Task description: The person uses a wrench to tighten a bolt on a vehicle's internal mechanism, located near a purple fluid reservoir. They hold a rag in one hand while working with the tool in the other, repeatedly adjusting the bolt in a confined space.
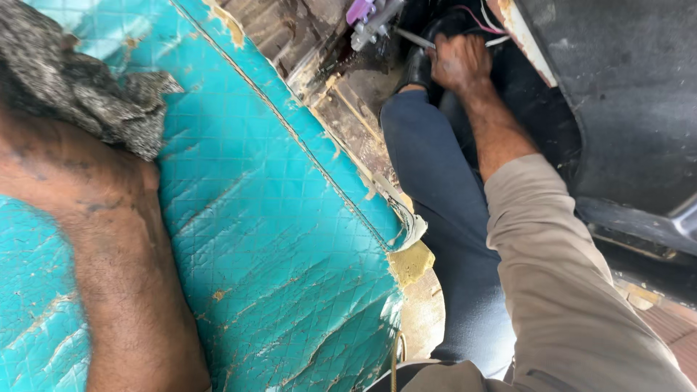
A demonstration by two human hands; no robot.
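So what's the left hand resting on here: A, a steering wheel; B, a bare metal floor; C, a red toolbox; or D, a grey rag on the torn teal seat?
D: the left hand lies on the cracked teal seat with a grey rag bunched against it.

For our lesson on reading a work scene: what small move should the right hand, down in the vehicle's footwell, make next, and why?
Probably ease the thin metal rod a little further in. The right hand grips it low in the dark footwell, pointing toward the purple-and-grey part; the left hand only braces on the torn turquoise seat beside a grey rag.
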